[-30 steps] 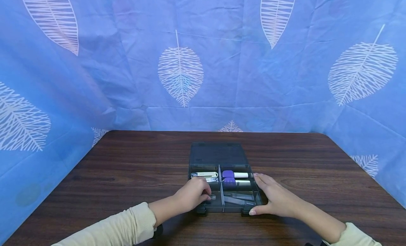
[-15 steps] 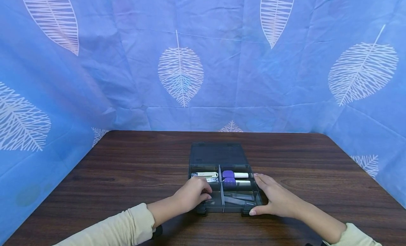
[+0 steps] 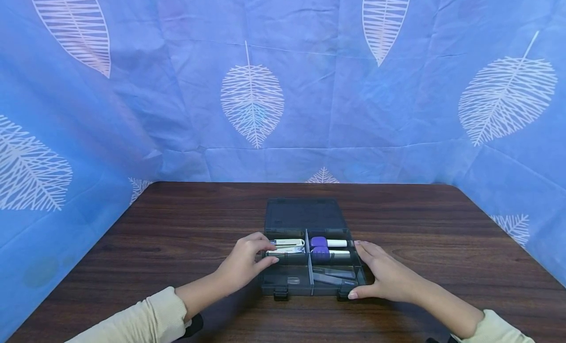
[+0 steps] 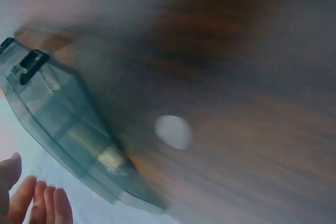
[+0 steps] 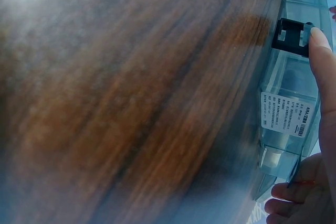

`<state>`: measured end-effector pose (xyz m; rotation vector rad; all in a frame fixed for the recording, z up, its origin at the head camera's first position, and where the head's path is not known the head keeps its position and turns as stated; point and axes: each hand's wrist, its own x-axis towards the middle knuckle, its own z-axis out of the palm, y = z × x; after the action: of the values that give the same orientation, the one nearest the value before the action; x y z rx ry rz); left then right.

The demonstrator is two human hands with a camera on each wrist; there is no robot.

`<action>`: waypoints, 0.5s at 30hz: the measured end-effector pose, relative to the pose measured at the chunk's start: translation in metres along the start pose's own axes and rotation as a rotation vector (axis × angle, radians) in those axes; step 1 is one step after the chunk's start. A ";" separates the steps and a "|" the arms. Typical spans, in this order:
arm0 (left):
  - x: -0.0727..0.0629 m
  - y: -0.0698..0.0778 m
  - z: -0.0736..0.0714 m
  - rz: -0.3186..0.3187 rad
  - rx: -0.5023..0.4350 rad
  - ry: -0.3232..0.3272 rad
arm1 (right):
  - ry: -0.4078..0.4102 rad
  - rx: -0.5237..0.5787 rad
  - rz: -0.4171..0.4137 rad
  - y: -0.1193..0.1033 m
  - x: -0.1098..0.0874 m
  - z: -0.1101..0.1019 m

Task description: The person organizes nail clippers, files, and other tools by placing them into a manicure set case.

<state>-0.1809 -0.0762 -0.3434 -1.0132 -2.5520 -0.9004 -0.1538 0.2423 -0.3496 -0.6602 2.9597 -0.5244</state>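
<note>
A dark see-through compartment box (image 3: 287, 290) lies with its lid open. My left hand (image 3: 242, 260) is at its left side, thumb and fingers apart, fingertips over the back left compartment. Two nail clippers (image 3: 289, 242) lie there, close to the fingertips; no grip on them shows. In the front left compartment sits a small clear piece (image 3: 293, 280), too small to identify. Holding the box's right side is my right hand (image 3: 389, 276), its thumb on the front corner by a latch (image 5: 292, 37). Two purple nail polish bottles (image 3: 320, 253) with white caps fill the back right compartment.
Flat grey strips (image 3: 332, 279) lie in the front right compartment, and a light divider (image 3: 309, 264) splits left from right. The lid (image 3: 305, 213) lies back on the brown wooden table (image 3: 185, 225). Blue leaf-printed cloth (image 3: 309, 112) surrounds the table.
My left hand has released the small clear piece in the front left compartment and moved back and left to the nail clippers, its fingers opening. The right hand has stayed put.
</note>
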 end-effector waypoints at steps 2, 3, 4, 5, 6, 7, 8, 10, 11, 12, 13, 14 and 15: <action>-0.006 -0.004 -0.004 -0.019 0.011 0.019 | 0.001 -0.002 0.001 0.000 0.000 0.000; -0.010 -0.007 -0.006 -0.028 0.016 0.027 | 0.000 -0.001 0.001 0.000 0.000 0.000; -0.013 -0.009 -0.008 -0.037 0.021 0.037 | -0.001 -0.001 0.002 0.000 0.000 0.000; -0.017 -0.011 -0.010 -0.051 0.023 0.042 | -0.001 -0.001 0.003 0.000 0.000 0.000; -0.020 -0.013 -0.012 -0.063 0.026 0.048 | -0.002 -0.001 0.003 0.000 0.000 0.000; -0.024 -0.014 -0.014 -0.079 0.030 0.049 | 0.000 -0.002 0.003 0.000 0.000 0.000; -0.028 -0.016 -0.015 -0.094 0.035 0.049 | 0.002 -0.003 0.002 0.000 0.000 0.000; -0.036 -0.020 -0.018 -0.119 0.049 0.042 | 0.002 -0.004 0.002 -0.001 0.000 0.000; -0.040 -0.021 -0.019 -0.131 0.054 0.038 | 0.002 -0.005 0.002 -0.001 0.000 0.000; -0.044 -0.023 -0.020 -0.142 0.062 0.035 | 0.002 -0.006 0.002 -0.001 0.000 -0.001; -0.048 -0.024 -0.021 -0.152 0.071 0.030 | 0.003 -0.008 0.002 -0.001 0.000 -0.001; -0.051 -0.026 -0.022 -0.157 0.079 0.026 | 0.003 -0.007 0.003 -0.001 0.000 -0.001; -0.055 -0.027 -0.023 -0.166 0.082 0.021 | 0.003 -0.008 0.004 -0.001 0.000 -0.001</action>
<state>-0.1595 -0.1355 -0.3615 -0.7739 -2.6625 -0.8347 -0.1538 0.2417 -0.3488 -0.6543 2.9673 -0.5136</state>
